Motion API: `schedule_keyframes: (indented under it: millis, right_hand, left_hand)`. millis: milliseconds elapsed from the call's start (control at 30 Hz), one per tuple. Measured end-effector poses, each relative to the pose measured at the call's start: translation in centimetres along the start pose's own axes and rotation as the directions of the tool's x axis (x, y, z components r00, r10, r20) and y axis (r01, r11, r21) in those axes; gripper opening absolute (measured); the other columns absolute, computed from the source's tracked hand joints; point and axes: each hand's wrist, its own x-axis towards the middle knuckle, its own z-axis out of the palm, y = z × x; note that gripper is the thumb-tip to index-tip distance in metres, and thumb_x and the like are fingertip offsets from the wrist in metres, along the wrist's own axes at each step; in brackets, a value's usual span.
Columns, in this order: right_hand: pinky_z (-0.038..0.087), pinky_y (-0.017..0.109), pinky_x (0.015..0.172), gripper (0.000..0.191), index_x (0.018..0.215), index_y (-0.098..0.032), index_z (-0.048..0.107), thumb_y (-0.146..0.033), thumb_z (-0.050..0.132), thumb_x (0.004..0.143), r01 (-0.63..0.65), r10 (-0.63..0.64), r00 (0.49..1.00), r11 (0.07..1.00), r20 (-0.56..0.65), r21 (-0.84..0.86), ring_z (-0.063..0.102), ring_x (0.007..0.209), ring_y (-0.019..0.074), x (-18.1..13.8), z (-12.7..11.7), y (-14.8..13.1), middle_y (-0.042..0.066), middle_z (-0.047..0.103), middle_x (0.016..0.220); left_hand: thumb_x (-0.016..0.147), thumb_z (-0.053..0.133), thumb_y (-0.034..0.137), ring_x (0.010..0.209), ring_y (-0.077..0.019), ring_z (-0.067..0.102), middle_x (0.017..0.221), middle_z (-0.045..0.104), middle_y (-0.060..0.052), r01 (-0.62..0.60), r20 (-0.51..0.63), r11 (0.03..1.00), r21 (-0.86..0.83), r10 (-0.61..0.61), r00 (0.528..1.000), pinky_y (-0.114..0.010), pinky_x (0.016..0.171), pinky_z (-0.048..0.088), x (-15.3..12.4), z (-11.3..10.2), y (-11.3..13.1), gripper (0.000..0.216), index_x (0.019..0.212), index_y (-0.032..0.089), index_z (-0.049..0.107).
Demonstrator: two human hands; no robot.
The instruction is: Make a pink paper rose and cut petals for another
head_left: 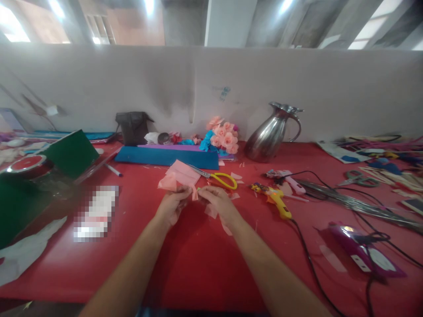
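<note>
While our left hand (175,203) pinches a narrow peach paper strip (195,194), we cannot tell whether our curled right hand (218,200) grips anything; a light touch should prevent tearing.

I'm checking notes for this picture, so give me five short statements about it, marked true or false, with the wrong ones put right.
1. The left hand has pink paper at its fingertips. True.
2. The right hand grips the yellow-handled scissors. False: they lie on the table beyond that hand.
3. The yellow glue gun lies to the right of the right hand. True.
4. The metal jug stands left of the pink flowers. False: it stands to their right.
5. The table top is green. False: it is red.
</note>
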Motion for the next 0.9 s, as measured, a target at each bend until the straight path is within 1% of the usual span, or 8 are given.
schedule_keyframes:
  millis: [233, 367, 433, 500, 600, 700, 800, 900]
  right_hand:
    - [0.037, 0.026, 0.065, 0.011, 0.062, -0.019, 0.062, -0.026, 0.057, 0.069, 0.070, -0.071, 0.997, 0.985, -0.002, -0.160, 0.049, 0.062, 0.0119, 0.12, -0.16, 0.08, -0.003, 0.057, 0.062]
    - [0.038, 0.025, 0.061, 0.011, 0.064, -0.019, 0.060, -0.025, 0.055, 0.070, 0.134, -0.153, 0.987, 0.943, -0.041, -0.303, 0.051, 0.059, 0.0124, 0.11, -0.14, 0.50, -0.002, 0.059, 0.062]
    - [0.038, 0.026, 0.059, 0.010, 0.065, -0.019, 0.060, -0.024, 0.055, 0.070, 0.191, -0.251, 0.966, 0.854, -0.062, -0.483, 0.053, 0.059, 0.0137, -0.07, 0.02, 0.59, 0.000, 0.062, 0.064]
    - [0.038, 0.027, 0.061, 0.008, 0.066, -0.019, 0.061, -0.022, 0.055, 0.070, 0.246, -0.378, 0.924, 0.697, -0.053, -0.674, 0.055, 0.063, 0.0153, -0.30, 0.22, 0.59, 0.002, 0.065, 0.067]
    - [0.038, 0.028, 0.064, 0.008, 0.066, -0.020, 0.060, -0.019, 0.055, 0.071, 0.277, -0.481, 0.876, 0.544, -0.024, -0.792, 0.055, 0.067, 0.0168, -0.54, 0.41, 0.47, 0.003, 0.066, 0.069]
    - [0.040, 0.027, 0.062, 0.010, 0.065, -0.020, 0.058, -0.026, 0.056, 0.073, 0.258, -0.427, 0.900, 0.675, -0.081, -0.691, 0.055, 0.064, 0.0159, -0.48, 0.33, 0.39, 0.002, 0.064, 0.067]
    - [0.041, 0.027, 0.061, 0.014, 0.064, -0.020, 0.057, -0.031, 0.058, 0.073, 0.210, -0.304, 0.942, 0.864, -0.141, -0.459, 0.054, 0.061, 0.0145, -0.21, 0.21, 0.43, 0.000, 0.061, 0.065]
    - [0.041, 0.027, 0.063, 0.013, 0.065, -0.019, 0.056, -0.030, 0.061, 0.069, 0.137, -0.173, 0.969, 0.970, -0.174, -0.202, 0.054, 0.062, 0.0136, 0.06, 0.27, 0.57, -0.002, 0.060, 0.064]
  left_hand:
    - [0.056, 0.080, 0.025, 0.037, 0.0000, 0.024, 0.044, 0.036, 0.009, -0.005, 0.047, 0.999, 0.045, 0.003, 0.999, -0.019, 0.039, 0.017, 0.14, -0.20, -0.10, 0.025, 0.065, 0.012, 0.062]
    - [0.058, 0.079, 0.028, 0.039, -0.0002, 0.026, 0.049, 0.041, 0.008, -0.026, 0.051, 0.999, 0.040, 0.024, 0.998, -0.017, 0.040, 0.022, -0.10, 0.02, -0.12, 0.024, 0.066, 0.012, 0.062]
    - [0.061, 0.077, 0.031, 0.041, -0.0002, 0.028, 0.054, 0.047, 0.006, -0.040, 0.067, 0.998, 0.057, 0.036, 0.997, -0.017, 0.041, 0.024, -0.28, 0.19, -0.14, 0.024, 0.070, 0.012, 0.063]
    - [0.062, 0.077, 0.030, 0.042, -0.0002, 0.030, 0.061, 0.053, 0.004, -0.044, 0.073, 0.995, 0.088, 0.037, 0.997, -0.016, 0.041, 0.025, -0.41, 0.30, -0.15, 0.026, 0.078, 0.013, 0.065]
    - [0.059, 0.076, 0.021, 0.044, -0.0007, 0.034, 0.065, 0.057, 0.003, -0.039, 0.065, 0.992, 0.121, 0.032, 0.997, -0.015, 0.042, 0.026, -0.41, 0.30, -0.16, 0.027, 0.084, 0.015, 0.066]
    - [0.058, 0.071, 0.013, 0.046, -0.0010, 0.037, 0.068, 0.059, 0.002, -0.058, 0.083, 0.990, 0.125, 0.048, 0.995, -0.015, 0.042, 0.027, -0.22, 0.18, -0.19, 0.020, 0.078, 0.014, 0.066]
    - [0.056, 0.072, 0.014, 0.048, -0.0024, 0.043, 0.070, 0.061, 0.000, -0.046, 0.088, 0.991, 0.125, 0.036, 0.995, -0.016, 0.043, 0.027, 0.01, 0.08, -0.29, 0.020, 0.074, 0.015, 0.065]
    - [0.055, 0.076, 0.017, 0.047, -0.0021, 0.041, 0.068, 0.059, 0.001, -0.033, 0.069, 0.992, 0.121, 0.025, 0.997, -0.017, 0.043, 0.026, 0.11, 0.04, -0.38, 0.025, 0.077, 0.015, 0.064]
